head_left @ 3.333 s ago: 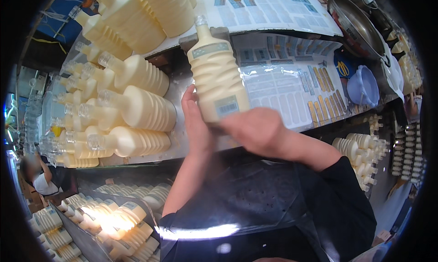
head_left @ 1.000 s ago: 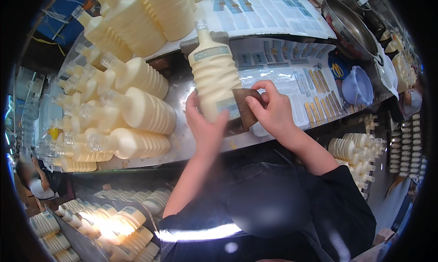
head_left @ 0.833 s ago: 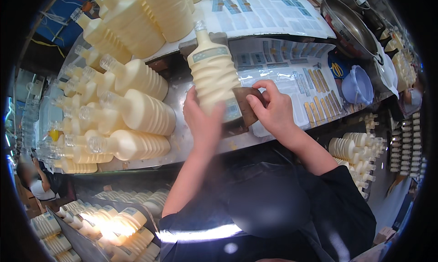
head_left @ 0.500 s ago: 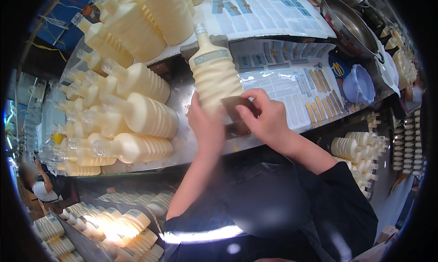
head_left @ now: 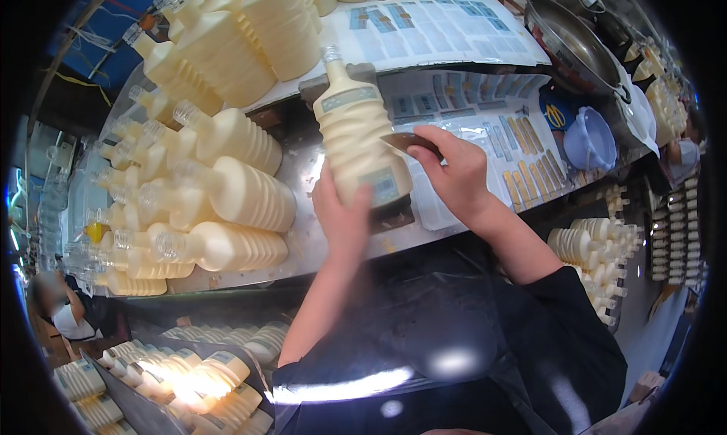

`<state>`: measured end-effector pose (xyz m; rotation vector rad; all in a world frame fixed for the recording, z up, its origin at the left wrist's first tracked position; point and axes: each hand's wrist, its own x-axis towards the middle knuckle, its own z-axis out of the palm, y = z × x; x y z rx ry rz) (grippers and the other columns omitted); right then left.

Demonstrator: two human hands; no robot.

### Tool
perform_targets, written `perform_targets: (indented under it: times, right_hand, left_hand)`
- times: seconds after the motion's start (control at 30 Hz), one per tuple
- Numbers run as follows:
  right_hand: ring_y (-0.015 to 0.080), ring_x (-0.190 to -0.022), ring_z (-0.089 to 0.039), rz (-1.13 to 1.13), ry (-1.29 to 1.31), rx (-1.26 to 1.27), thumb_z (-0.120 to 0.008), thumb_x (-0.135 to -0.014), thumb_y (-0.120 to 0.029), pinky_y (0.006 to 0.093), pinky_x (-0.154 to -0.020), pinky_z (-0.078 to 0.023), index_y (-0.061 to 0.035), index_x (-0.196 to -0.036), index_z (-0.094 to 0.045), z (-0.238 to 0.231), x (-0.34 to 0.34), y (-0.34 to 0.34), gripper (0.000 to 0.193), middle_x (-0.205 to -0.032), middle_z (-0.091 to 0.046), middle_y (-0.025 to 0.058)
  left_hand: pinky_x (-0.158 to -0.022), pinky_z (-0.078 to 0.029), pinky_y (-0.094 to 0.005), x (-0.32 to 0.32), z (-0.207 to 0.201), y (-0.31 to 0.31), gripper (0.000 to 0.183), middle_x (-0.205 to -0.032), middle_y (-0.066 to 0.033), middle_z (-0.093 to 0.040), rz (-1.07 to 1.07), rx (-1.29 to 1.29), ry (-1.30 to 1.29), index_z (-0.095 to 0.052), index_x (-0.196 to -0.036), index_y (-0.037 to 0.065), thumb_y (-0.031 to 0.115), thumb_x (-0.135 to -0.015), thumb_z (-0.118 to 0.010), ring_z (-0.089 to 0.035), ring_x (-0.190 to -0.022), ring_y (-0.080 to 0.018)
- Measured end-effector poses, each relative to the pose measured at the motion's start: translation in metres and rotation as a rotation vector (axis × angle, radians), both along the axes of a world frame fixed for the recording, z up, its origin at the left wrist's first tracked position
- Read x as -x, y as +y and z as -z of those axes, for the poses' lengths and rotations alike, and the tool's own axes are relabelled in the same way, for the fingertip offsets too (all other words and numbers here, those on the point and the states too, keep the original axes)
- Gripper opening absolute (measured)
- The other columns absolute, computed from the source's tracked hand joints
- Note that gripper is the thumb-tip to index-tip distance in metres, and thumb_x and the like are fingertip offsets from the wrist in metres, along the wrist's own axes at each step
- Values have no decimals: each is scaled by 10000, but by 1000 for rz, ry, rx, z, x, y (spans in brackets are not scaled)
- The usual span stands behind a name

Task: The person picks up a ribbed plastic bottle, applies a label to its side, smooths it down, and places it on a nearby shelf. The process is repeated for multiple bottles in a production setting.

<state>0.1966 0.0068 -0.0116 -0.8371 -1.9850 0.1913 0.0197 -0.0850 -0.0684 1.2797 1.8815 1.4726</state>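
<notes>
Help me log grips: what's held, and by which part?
Right hand: brown piece, by its right end. Left hand: against the bottle, lower end; hold unclear.

cream ribbed bottle (head_left: 352,138) | two bluish labels (head_left: 348,99) | lying, neck away | brown flat piece (head_left: 404,140) | at bottle's right, perhaps touching

Left hand (head_left: 338,215) spread, right hand (head_left: 460,174) pinching, bare forearms (head_left: 517,236) angled inward

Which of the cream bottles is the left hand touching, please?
The ridged bottle in mid-view with the blue shoulder label: the left hand rests against its lower end, while neither hand touches the bottles clustered to its left.
</notes>
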Motion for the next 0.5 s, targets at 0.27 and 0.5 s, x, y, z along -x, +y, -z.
perform_targets:
  times: [0.27,0.5]
  right_hand:
    - [281,-917,-738,-460,-159,-153,-736,-746,-19,373,-769,-565,-54,-1041,-716,-14,-2,-42,298,-1032,-751,99]
    - [231,-874,-647,-448,-263,-240,-663,-775,-117,365,-755,-497,-53,-902,-632,-28,26,-38,145,-896,-618,64]
  left_hand:
    - [-1086,-431,-382,6,0,-9,577,-1398,-163,-528,63,-82,-488,-464,-1498,22,203,-979,-640,-529,-1280,-247]
    - [-1017,-474,-339,10,-6,-16,358,-1302,-101,-598,58,-40,-695,-549,-1339,-5,177,-1031,-567,-567,-1192,-174]
